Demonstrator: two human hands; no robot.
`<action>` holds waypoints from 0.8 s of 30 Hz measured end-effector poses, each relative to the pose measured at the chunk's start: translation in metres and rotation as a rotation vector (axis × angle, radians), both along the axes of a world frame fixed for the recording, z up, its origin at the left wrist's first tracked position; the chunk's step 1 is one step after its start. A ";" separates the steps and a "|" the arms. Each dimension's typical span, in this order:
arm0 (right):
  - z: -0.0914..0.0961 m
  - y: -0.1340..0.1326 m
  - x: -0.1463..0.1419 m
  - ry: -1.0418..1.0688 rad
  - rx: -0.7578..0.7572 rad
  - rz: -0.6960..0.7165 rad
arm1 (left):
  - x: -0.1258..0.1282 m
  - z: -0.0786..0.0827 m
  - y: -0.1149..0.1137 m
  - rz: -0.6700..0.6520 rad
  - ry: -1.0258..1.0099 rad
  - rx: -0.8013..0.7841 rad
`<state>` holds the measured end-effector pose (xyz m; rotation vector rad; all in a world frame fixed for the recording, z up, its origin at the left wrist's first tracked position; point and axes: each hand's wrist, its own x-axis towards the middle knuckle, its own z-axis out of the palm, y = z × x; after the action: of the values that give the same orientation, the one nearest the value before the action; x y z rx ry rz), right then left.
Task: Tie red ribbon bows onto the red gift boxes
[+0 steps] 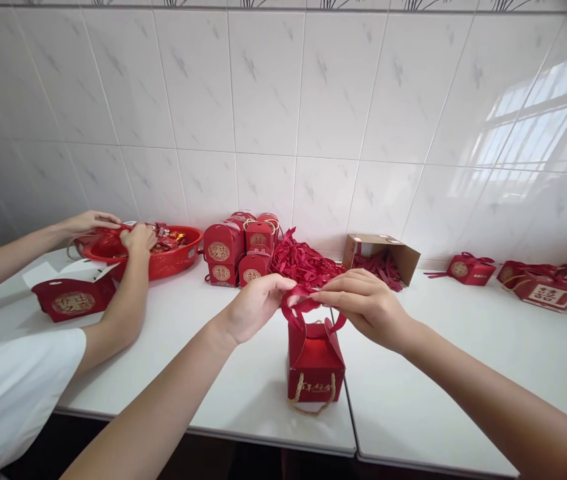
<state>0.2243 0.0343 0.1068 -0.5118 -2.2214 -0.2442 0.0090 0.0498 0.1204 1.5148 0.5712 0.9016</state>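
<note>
A small red gift box [316, 383] with gold lettering stands upright near the table's front edge. A twisted cream rope handle [318, 408] hangs down its front. Red ribbon [294, 321] rises from the box's folded top into both hands. My left hand [259, 305] pinches the ribbon between thumb and fingers, left of the box. From the right, my right hand [369, 305] grips the ribbon too, fingers pressed together. The two hands almost meet above the box, and the ribbon between them forms a loop.
On the left, a co-worker's hands [139, 237] reach into a red basin [176, 265] of wrapped sweets beside an open red box [76, 300]. Stacked red boxes [223, 243], a ribbon pile [303, 259] and a cardboard box [406, 259] line the wall. Tied boxes [546, 292] lie at right.
</note>
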 end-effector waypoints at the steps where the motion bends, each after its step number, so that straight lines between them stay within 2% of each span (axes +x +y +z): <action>1: -0.001 0.001 0.001 -0.033 0.075 -0.058 | -0.001 0.001 -0.001 -0.022 0.026 0.024; 3: -0.003 0.003 0.002 -0.053 0.154 -0.139 | -0.001 0.002 -0.006 -0.027 0.111 0.125; 5: -0.004 0.002 0.002 -0.029 0.191 -0.184 | 0.000 0.002 -0.012 0.073 0.231 0.285; 6: -0.005 0.001 0.003 -0.004 0.198 -0.206 | 0.000 0.001 -0.015 0.184 0.302 0.393; 9: -0.010 -0.005 0.016 0.106 0.170 -0.302 | -0.011 -0.007 -0.022 0.625 0.536 0.752; 11: -0.017 -0.012 0.035 0.155 0.104 -0.400 | -0.031 -0.019 -0.023 0.812 0.690 0.856; 14: -0.031 -0.023 0.075 0.094 -0.088 -0.598 | -0.074 -0.045 -0.019 0.818 0.927 0.726; 16: -0.042 -0.028 0.102 -0.044 -0.325 -0.758 | -0.103 -0.067 -0.012 0.741 1.079 0.538; 18: -0.054 -0.031 0.120 -0.187 -0.587 -0.842 | -0.122 -0.087 -0.006 0.607 1.156 0.366; 19: -0.059 -0.030 0.124 -0.238 -0.683 -0.848 | -0.126 -0.095 -0.003 0.541 1.154 0.322; 21: -0.068 -0.026 0.123 -0.273 -0.765 -0.837 | -0.121 -0.104 0.002 0.502 1.095 0.327; 24: -0.074 -0.016 0.099 -0.205 -0.739 -0.794 | -0.090 -0.103 0.004 0.599 0.884 0.413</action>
<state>0.3230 0.0186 0.0327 -1.8354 -2.1451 0.1489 -0.0806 0.0543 0.0174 2.1657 1.6182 0.7753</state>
